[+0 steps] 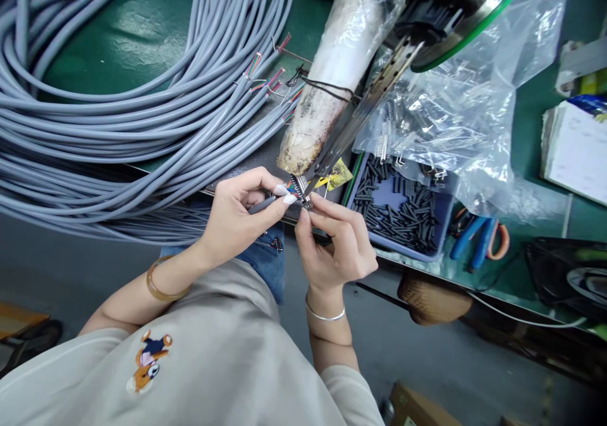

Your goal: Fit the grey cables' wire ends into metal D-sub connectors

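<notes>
My left hand (239, 214) pinches the end of a grey cable (260, 205) between thumb and fingers, its thin coloured wires (294, 189) fanning toward a metal multi-pin connector (302, 189). From the other side, my right hand (339, 239) grips that connector by its edge with thumb and fingertips. A soldering iron (348, 126) slants down from above, its dark tip at the connector; whether it touches a pin I cannot tell. Just behind the connector ends a white plastic-wrapped tube (327, 78), tied with black wire. My fingers cover part of the wires.
Bundled grey cables (190, 116) with stripped ends fill the left of the green bench. On the right are a blue bin (443, 224) of short black sleeves, a plastic bag (474, 116) of metal connectors, blue-handled pliers (474, 239), a paper pad (578, 151) and a black fan (569, 280).
</notes>
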The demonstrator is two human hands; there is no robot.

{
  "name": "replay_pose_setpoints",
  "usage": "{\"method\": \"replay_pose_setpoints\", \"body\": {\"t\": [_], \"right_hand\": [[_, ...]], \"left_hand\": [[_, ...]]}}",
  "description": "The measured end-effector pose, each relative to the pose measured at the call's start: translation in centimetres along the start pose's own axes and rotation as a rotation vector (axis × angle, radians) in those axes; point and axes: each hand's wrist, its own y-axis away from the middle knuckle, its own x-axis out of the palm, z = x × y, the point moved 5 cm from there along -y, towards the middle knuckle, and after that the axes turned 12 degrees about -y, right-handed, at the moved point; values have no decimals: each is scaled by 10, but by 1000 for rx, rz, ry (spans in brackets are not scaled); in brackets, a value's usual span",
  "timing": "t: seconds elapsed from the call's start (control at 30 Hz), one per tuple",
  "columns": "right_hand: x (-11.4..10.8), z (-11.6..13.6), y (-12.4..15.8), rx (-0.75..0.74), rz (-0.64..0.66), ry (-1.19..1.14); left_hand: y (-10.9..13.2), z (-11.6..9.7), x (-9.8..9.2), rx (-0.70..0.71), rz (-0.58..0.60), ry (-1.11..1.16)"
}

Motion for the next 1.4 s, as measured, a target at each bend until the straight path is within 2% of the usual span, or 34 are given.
{"method": "replay_pose_setpoints", "body": {"t": [0.33,0.5,0.7,0.93,1.27,1.4], "right_hand": [[-2,-2,0,54,5,-34],[0,-2,-6,65,11,-50],[-2,1,-11,45,-7,-43],[-3,0,-8,37,18,-59],[-3,0,-11,15,-6,-23],[-2,-1,-11,23,-15,-42]], "left_hand": [[5,2,-3,98,-39,-156],[3,2,-3,35,-52,-109],[0,-8,-3,-6,-51,-48],[-3,2,-1,-184,88,150],[-4,-2,1,-175,67,176],[-6,2,1,-193,106,224]]}}
